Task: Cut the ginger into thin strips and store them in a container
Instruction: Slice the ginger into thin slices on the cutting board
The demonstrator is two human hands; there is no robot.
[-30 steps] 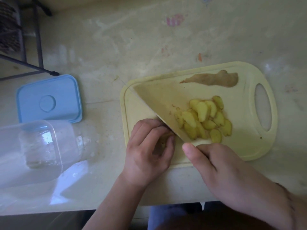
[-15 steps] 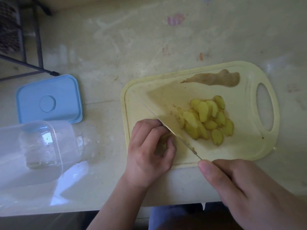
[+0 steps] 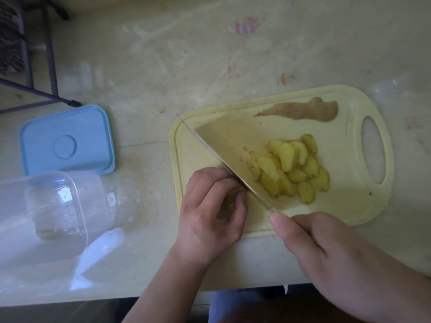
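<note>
A pale yellow cutting board (image 3: 349, 206) lies on the table. On it sits a pile of yellow ginger slices (image 3: 291, 166) and, at the far edge, a strip of brown ginger peel (image 3: 300, 110). My left hand (image 3: 210, 213) curls over a small ginger piece (image 3: 235, 193) at the board's near left, mostly hiding it. My right hand (image 3: 326, 259) grips the knife's handle, which is hidden. The knife blade (image 3: 224, 159) runs diagonally across the board, its edge against my left fingertips.
A clear plastic container (image 3: 53, 210) lies on its side at the left of the table. Its blue lid (image 3: 67, 141) rests flat behind it. A dark metal frame (image 3: 46, 66) stands at the far left. The table's front edge runs just below my wrists.
The knife slid back toward me, then forward again, and its flat side tilted down and back up. My left hand stayed on the ginger piece.
</note>
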